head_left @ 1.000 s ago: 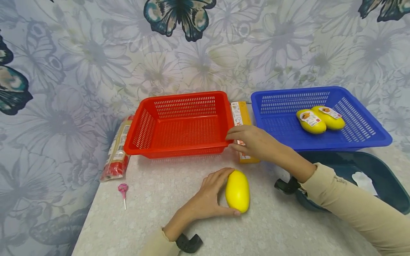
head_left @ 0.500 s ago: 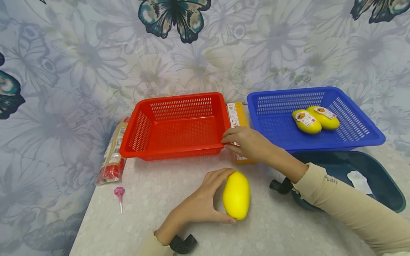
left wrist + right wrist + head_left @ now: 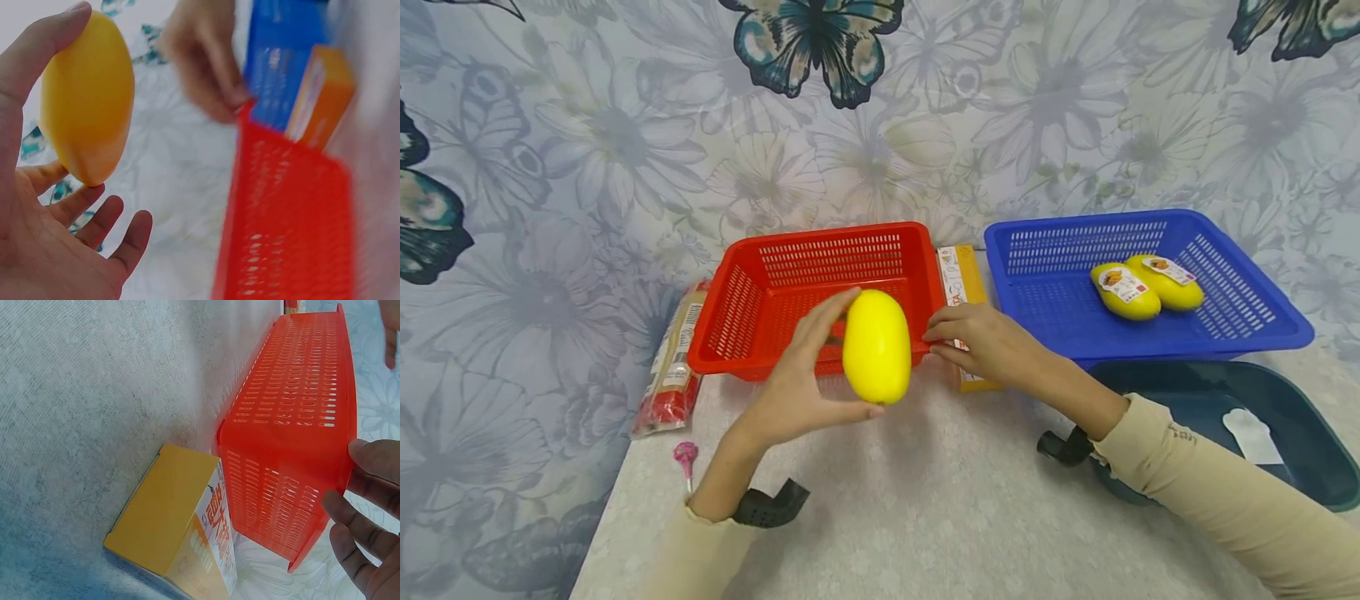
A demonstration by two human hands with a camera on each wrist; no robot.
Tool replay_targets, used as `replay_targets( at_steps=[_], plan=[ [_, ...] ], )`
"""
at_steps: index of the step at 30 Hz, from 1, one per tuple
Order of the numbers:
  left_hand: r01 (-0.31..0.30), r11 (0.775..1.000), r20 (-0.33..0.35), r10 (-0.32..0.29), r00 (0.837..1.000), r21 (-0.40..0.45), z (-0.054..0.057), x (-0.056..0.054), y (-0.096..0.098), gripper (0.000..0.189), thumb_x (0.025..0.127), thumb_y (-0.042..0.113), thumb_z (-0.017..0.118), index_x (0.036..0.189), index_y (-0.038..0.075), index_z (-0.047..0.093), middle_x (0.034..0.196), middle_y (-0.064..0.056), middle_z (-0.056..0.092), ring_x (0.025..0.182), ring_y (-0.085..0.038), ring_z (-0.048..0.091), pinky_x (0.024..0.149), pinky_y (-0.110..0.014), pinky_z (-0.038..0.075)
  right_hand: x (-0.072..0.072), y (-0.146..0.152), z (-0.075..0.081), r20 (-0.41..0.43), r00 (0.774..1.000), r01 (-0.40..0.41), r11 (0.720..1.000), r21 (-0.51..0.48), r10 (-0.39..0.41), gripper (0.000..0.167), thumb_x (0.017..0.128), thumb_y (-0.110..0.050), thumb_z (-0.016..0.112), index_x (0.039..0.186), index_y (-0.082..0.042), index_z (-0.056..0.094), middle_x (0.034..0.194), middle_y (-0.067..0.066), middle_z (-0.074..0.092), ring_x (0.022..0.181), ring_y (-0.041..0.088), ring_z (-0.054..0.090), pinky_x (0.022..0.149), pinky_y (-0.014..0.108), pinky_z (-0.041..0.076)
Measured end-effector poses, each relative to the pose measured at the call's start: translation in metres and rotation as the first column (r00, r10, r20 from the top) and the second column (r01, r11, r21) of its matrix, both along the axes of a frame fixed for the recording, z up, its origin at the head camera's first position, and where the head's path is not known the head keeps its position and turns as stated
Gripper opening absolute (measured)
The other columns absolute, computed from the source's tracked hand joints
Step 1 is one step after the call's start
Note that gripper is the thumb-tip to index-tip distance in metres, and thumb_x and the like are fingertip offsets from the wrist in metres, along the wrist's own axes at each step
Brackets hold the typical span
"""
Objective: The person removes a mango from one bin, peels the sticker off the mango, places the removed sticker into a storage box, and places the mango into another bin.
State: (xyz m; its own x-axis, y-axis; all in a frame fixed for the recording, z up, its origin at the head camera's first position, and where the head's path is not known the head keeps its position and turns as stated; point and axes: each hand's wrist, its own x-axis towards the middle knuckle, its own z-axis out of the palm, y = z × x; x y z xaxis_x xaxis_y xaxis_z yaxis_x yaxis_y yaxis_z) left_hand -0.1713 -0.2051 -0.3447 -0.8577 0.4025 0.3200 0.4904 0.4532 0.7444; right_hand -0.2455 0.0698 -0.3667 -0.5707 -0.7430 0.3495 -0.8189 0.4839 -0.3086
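My left hand (image 3: 797, 367) holds a smooth yellow mango (image 3: 877, 347) between thumb and fingertips, raised off the table in front of the red basket (image 3: 842, 358) and overlapping its front rim in the head view. In the left wrist view the thumb is on one end of the mango (image 3: 90, 100) and fingertips are at the other. At the basket's front right corner, my right hand (image 3: 988, 342) pinches the rim. The right wrist view has its thumb and fingers about the edge of the red basket (image 3: 294, 437). Inside, the red basket shows only bare mesh.
A yellow-orange box (image 3: 972, 283) stands between the red basket and a blue basket (image 3: 1045, 333), which holds two labelled mangoes (image 3: 1126, 290). A dark green tub (image 3: 1195, 383) with a white scrap is at right. A red-ended packet (image 3: 673, 367) and a pink lollipop (image 3: 686, 454) lie left.
My left hand has lifted the mango from the table, up and leftward toward the red basket. The right hand has stayed at the basket corner.
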Motion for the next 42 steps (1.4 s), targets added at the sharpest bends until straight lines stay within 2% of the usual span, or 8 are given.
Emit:
replay_targets(
  at_steps=[8,13,21,26,31,34,38,42],
  plan=[
    [-0.124,0.992,-0.016,0.123,0.992,-0.036,0.043,-0.049,-0.021,0.107,0.071,0.035,0.091,0.155,0.042,0.026,0.154,0.014,0.032,0.134,-0.015,0.034,0.103,-0.058,0.040,-0.001,-0.001,-0.002,0.026,1.000,-0.004,1.000,-0.021,0.005,0.019,0.090,-0.013,0.076,0.108,-0.006,0.077,0.108,0.004,0.071,0.101,0.021,0.065,0.089,0.036,0.055],
    [-0.155,0.987,0.006,0.156,0.988,-0.046,0.055,-0.086,-0.026,0.103,0.073,0.041,0.089,0.154,0.045,0.026,0.148,0.011,0.036,0.130,-0.014,0.037,0.102,-0.051,0.041,0.001,0.000,-0.004,0.037,0.999,0.011,1.000,-0.020,-0.010,0.019,0.090,-0.012,0.076,0.108,-0.007,0.077,0.109,0.004,0.071,0.102,0.020,0.066,0.090,0.036,0.055],
    [-0.186,0.982,0.023,0.187,0.982,-0.041,0.070,-0.133,-0.024,0.103,0.075,0.043,0.086,0.157,0.035,0.025,0.150,0.006,0.035,0.127,-0.018,0.038,0.100,-0.044,0.043,0.002,-0.001,-0.006,0.038,0.999,0.023,0.999,-0.030,-0.022,0.018,0.089,-0.012,0.076,0.107,-0.008,0.077,0.106,0.003,0.071,0.099,0.017,0.066,0.088,0.032,0.055],
    [-0.173,0.974,0.068,0.185,0.980,-0.146,0.060,-0.159,-0.022,0.104,0.074,0.052,0.084,0.158,0.033,0.025,0.154,0.007,0.033,0.130,-0.022,0.037,0.100,-0.047,0.042,0.003,-0.002,-0.006,0.042,0.999,0.024,0.999,-0.044,-0.022,0.018,0.089,-0.011,0.077,0.107,-0.006,0.077,0.106,0.003,0.071,0.098,0.019,0.066,0.088,0.034,0.056],
    [-0.064,0.943,0.106,0.104,0.989,-0.325,0.038,-0.178,-0.023,0.110,0.071,0.058,0.083,0.159,0.028,0.024,0.156,0.002,0.035,0.135,-0.026,0.036,0.106,-0.054,0.039,0.005,-0.004,-0.006,0.064,0.997,0.038,0.999,-0.037,-0.036,0.019,0.089,-0.012,0.076,0.108,-0.007,0.077,0.107,0.002,0.070,0.099,0.017,0.066,0.088,0.033,0.055],
    [-0.019,0.930,0.153,0.081,0.985,-0.368,0.028,-0.185,-0.022,0.113,0.070,0.059,0.084,0.159,0.025,0.024,0.156,0.001,0.037,0.138,-0.025,0.036,0.109,-0.057,0.035,0.005,-0.004,-0.006,0.074,0.996,0.049,0.998,-0.033,-0.047,0.019,0.090,-0.014,0.076,0.108,-0.008,0.077,0.107,0.001,0.070,0.099,0.016,0.065,0.088,0.032,0.055],
    [0.023,0.914,0.239,0.081,0.968,-0.404,0.020,-0.192,-0.018,0.112,0.070,0.056,0.085,0.159,0.023,0.025,0.151,0.003,0.041,0.132,-0.022,0.039,0.107,-0.053,0.039,0.006,-0.003,-0.005,0.088,0.995,0.056,0.998,-0.040,-0.052,0.019,0.090,-0.014,0.076,0.108,-0.008,0.077,0.108,0.001,0.070,0.100,0.016,0.065,0.090,0.032,0.055],
    [0.090,0.861,0.348,0.105,0.932,-0.501,0.014,-0.196,-0.010,0.109,0.072,0.050,0.086,0.159,0.024,0.026,0.145,0.000,0.043,0.127,-0.024,0.039,0.105,-0.053,0.041,0.006,-0.002,-0.005,0.107,0.993,0.063,0.997,-0.044,-0.058,0.019,0.090,-0.014,0.076,0.108,-0.008,0.077,0.108,0.001,0.070,0.101,0.016,0.064,0.090,0.033,0.054]
  ],
)
